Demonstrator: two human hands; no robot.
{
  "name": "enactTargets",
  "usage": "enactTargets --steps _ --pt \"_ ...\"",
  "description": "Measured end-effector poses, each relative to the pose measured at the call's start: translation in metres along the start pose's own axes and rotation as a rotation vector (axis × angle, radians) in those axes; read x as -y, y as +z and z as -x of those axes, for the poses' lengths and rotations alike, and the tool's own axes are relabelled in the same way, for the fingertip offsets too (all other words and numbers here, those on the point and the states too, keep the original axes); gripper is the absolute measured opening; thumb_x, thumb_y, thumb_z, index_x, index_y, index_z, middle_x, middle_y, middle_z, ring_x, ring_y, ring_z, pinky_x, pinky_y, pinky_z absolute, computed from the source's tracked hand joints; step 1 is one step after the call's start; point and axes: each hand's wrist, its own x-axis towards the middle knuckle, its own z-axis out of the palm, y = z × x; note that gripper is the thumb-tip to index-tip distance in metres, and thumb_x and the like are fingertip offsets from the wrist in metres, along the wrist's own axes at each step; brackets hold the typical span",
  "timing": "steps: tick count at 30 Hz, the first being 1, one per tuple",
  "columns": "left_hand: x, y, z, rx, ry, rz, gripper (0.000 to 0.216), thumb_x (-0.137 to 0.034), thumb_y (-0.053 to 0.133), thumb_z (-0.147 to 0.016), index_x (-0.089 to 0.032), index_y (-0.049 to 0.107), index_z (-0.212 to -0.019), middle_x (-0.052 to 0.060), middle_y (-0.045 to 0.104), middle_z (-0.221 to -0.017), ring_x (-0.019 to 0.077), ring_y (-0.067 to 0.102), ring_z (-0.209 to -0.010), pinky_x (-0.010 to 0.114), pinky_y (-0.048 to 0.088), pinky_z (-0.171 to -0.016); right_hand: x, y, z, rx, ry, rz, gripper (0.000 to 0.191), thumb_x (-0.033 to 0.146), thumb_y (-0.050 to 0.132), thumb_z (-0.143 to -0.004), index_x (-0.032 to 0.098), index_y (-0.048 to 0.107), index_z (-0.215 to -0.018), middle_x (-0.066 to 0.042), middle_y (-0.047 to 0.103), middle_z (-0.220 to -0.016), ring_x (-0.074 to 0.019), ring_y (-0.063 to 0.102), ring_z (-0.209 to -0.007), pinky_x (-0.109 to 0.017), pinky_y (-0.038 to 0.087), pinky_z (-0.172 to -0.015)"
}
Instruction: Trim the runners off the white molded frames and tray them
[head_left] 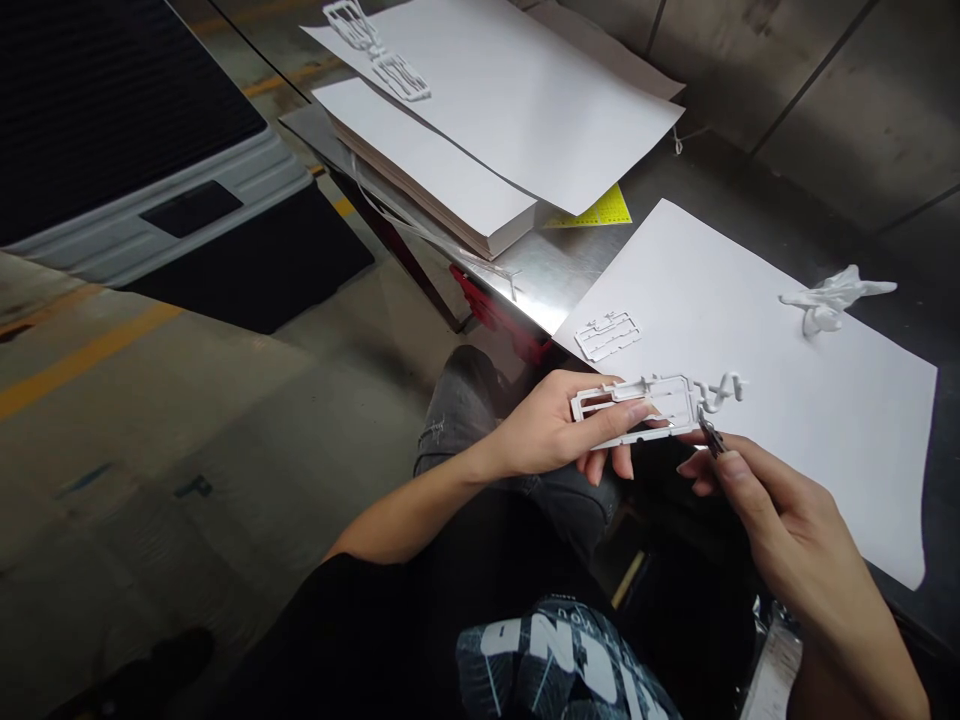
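Between thumb and fingers, my left hand grips a white plastic molded frame with long slots, held above my lap at the table's edge. A curled white sprue sticks out from the frame's right end. My right hand is closed around small metal nippers, whose tip meets the frame's right end near the sprue. Whether the jaws are open or closed is too small to tell. Just beyond my left hand, a similar thin white frame lies on the white sheet.
A branched white plastic piece lies at the sheet's right side. Further back is a stack of white sheets with more white frames on top and a yellow card under its edge. The metal table borders the floor on the left.
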Motion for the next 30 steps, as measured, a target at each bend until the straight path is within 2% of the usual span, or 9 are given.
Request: enactTargets --steps 4,10,13,17,20,22,24,26,30 --pt "-0.001 -0.001 0.001 0.031 -0.012 -0.026 0.039 -0.045 0.070 -0.105 -0.007 0.079 -0.111 0.004 0.076 -0.069 0.0069 0.061 -0.046 0.016 0.047 -0.046 0.001 -0.001 0.002 -0.012 0.010 -0.002 0.054 0.079 0.064 -0.100 0.028 0.082 -0.101 -0.001 0.080 -0.101 -0.0160 0.075 -0.087 -0.018 0.062 -0.083" --pt "0.000 -0.003 0.000 0.039 -0.022 -0.061 0.040 -0.046 0.069 -0.106 -0.008 0.079 -0.111 0.002 0.071 -0.065 0.0066 0.059 -0.045 0.016 0.045 -0.045 0.000 -0.001 0.002 -0.030 -0.009 0.057 0.056 0.081 0.063 -0.100 0.028 0.083 -0.101 -0.003 0.079 -0.103 -0.0198 0.073 -0.087 -0.030 0.064 -0.098" --pt "-0.001 -0.003 -0.001 0.041 -0.038 -0.072 0.042 -0.050 0.070 -0.104 -0.009 0.079 -0.110 0.001 0.070 -0.064 0.0076 0.058 -0.045 0.017 0.045 -0.044 0.001 -0.001 0.000 -0.058 -0.052 0.068 0.052 0.079 0.066 -0.098 0.030 0.084 -0.101 -0.002 0.076 -0.089 -0.0216 0.071 -0.080 -0.037 0.065 -0.099" --pt "-0.001 -0.004 -0.002 0.060 -0.053 -0.075 0.044 -0.052 0.071 -0.103 -0.009 0.080 -0.109 0.000 0.068 -0.062 0.0076 0.057 -0.044 0.018 0.044 -0.044 0.003 -0.002 -0.002 -0.061 -0.097 0.069 0.051 0.077 0.067 -0.098 0.030 0.083 -0.087 -0.001 0.063 -0.065 -0.0214 0.066 -0.064 -0.038 0.068 -0.087" --pt "0.003 -0.005 -0.004 0.085 -0.075 -0.106 0.046 -0.054 0.067 -0.105 -0.010 0.079 -0.112 0.001 0.069 -0.065 0.0071 0.057 -0.045 0.018 0.044 -0.045 0.001 -0.003 -0.004 -0.088 -0.116 0.074 0.051 0.075 0.068 -0.098 0.029 0.080 -0.080 0.000 0.056 -0.056 -0.0239 0.068 -0.065 -0.040 0.068 -0.087" --pt "0.010 -0.006 -0.007 0.004 0.025 -0.222 0.045 -0.052 0.070 -0.104 -0.014 0.077 -0.125 0.005 0.078 -0.085 0.0090 0.066 -0.057 0.019 0.052 -0.052 -0.001 -0.002 -0.006 -0.122 -0.109 0.070 0.050 0.074 0.070 -0.097 0.029 0.080 -0.078 -0.001 0.059 -0.058 -0.0257 0.071 -0.071 -0.041 0.067 -0.090" --pt "0.018 -0.006 -0.011 -0.154 0.281 -0.441 0.055 -0.049 0.082 -0.096 -0.020 0.070 -0.142 0.010 0.080 -0.114 0.0158 0.077 -0.087 0.024 0.064 -0.071 -0.003 -0.002 -0.008 -0.149 -0.070 0.076 0.051 0.074 0.071 -0.095 0.028 0.079 -0.076 -0.002 0.068 -0.066 -0.0270 0.074 -0.077 -0.042 0.067 -0.092" --pt "0.026 -0.007 -0.015 -0.253 0.568 -0.680 0.072 -0.043 0.090 -0.090 -0.022 0.062 -0.153 0.013 0.075 -0.135 0.0223 0.076 -0.116 0.032 0.068 -0.093 -0.005 -0.002 -0.009 -0.180 -0.031 0.089 0.052 0.076 0.072 -0.092 0.028 0.079 -0.075 -0.002 0.077 -0.080 -0.0283 0.077 -0.084 -0.043 0.066 -0.096" --pt "0.038 -0.004 -0.024 -0.242 0.818 -0.969 0.057 -0.031 0.078 -0.101 -0.013 0.058 -0.152 0.016 0.076 -0.139 0.0219 0.075 -0.125 0.038 0.066 -0.110 -0.013 -0.003 -0.014 -0.215 0.008 0.092 0.052 0.078 0.072 -0.091 0.028 0.081 -0.080 -0.001 0.082 -0.109 -0.0310 0.078 -0.104 -0.043 0.062 -0.104"
